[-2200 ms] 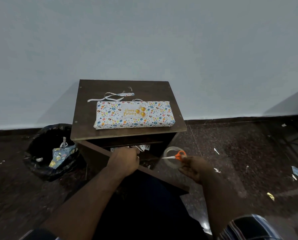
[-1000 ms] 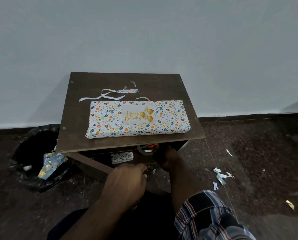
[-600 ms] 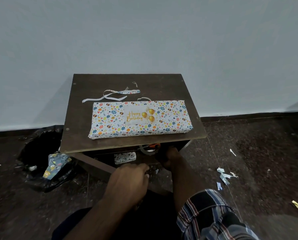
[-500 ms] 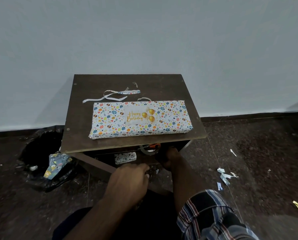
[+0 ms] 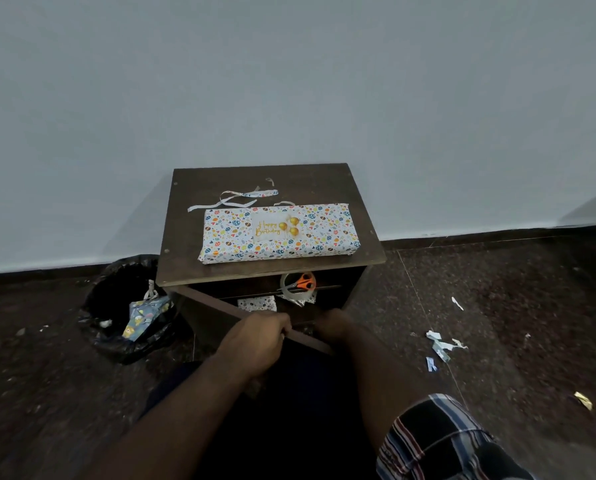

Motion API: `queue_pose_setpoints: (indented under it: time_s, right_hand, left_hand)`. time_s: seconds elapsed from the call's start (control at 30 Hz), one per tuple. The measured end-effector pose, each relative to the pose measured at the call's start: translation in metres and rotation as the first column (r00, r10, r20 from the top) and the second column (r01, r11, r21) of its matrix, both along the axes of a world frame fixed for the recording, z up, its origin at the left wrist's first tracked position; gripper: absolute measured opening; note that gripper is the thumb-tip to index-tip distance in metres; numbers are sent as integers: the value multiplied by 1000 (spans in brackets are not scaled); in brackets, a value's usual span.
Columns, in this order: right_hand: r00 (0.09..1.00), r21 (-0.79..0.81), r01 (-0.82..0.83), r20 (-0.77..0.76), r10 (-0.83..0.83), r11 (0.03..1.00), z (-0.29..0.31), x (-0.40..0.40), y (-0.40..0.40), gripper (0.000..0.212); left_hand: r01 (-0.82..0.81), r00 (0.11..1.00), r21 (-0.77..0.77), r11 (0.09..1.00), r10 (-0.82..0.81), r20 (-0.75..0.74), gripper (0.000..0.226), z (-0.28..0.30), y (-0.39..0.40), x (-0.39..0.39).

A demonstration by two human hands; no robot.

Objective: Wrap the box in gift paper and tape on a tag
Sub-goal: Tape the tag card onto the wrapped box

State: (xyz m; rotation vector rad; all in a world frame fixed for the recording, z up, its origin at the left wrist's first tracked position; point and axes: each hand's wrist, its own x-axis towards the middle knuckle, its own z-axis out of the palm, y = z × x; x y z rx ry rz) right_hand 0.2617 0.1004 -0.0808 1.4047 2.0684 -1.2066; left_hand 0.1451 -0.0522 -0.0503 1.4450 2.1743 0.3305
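- The long flat box wrapped in white gift paper with coloured egg and heart prints point(image 5: 279, 233) lies flat on the dark brown wooden bench point(image 5: 355, 188), its long side running left to right, nearer the front edge than the wall.
- A pale rectangular tag with gold "Happy Birthday" lettering and gold balloons point(image 5: 276, 226) sits on the box's top face, about the middle.
- Thin curled strips of cut gift paper point(image 5: 232, 199) lie on the bench just behind the box, toward the left.
- Under the bench top, in the open compartment, a roll of clear tape point(image 5: 293, 289) rests with orange-handled scissors point(image 5: 301, 284) lying across it; a scrap of the same patterned paper point(image 5: 257, 303) lies just to the left.
- The left hand point(image 5: 256, 341) has its fingers curled over the top edge of the dark wooden door panel point(image 5: 213, 315), gripping it.
- The right hand point(image 5: 331, 325) is low at the compartment's front, just right of the left hand; its fingers are hidden in shadow, so I cannot tell whether they are curled or straight.
- A black-lined waste bin point(image 5: 116, 299) holding crumpled blue patterned paper stands on the floor left of the bench.
- Torn paper bits point(image 5: 440, 344) lie on the dark speckled floor to the right.
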Motion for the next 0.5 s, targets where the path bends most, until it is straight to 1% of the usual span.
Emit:
queue_pose_setpoints:
  time_s: [0.03, 0.07, 0.1, 0.13, 0.17, 0.2, 0.23, 0.33, 0.43, 0.5]
  right_hand:
    - [1000, 24, -28, -13, 29, 999, 6, 4, -1, 29]
    - [998, 44, -56, -39, 58, 997, 11, 9, -3, 18]
    - [994, 68, -69, -84, 75, 995, 15, 16, -5, 13]
    - [989, 87, -77, -123, 87, 993, 16, 22, -4, 20]
    - [982, 114, -84, -157, 101, 990, 20, 30, -4, 22]
    - [979, 147, -94, -167, 118, 985, 24, 37, -4, 17]
    - [972, 182, -141, -161, 171, 973, 28, 43, -4, 11]
    - [946, 364, -278, -57, 319, 889, 35, 50, 0, 24]
    - [924, 512, -367, 104, 368, 776, 43, 46, 1, 26]
    - [911, 553, -398, 147, 384, 732, 49, 41, 3, 26]
  left_hand:
    - [25, 999, -8, 1000, -25, -32, 27, 0, -3, 3]
    - [58, 995, -19, 998, -60, -85, 34, -1, -6, 6]
    - [82, 986, -39, 996, -87, -145, 42, -1, -8, 9]
    - [82, 975, -72, 994, -95, -200, 48, -1, -10, 12]
    - [61, 965, -107, 992, -86, -247, 52, 1, -12, 16]
    - [36, 956, -124, 992, -70, -286, 53, 3, -13, 18]
    - [19, 947, -135, 991, -61, -317, 55, 5, -12, 21]
    - [-9, 931, -164, 986, -52, -362, 58, 11, -2, 29]
    - [-34, 933, -182, 983, -34, -359, 61, 11, 12, 29]
    - [-45, 941, -178, 983, -18, -339, 66, 10, 20, 27]
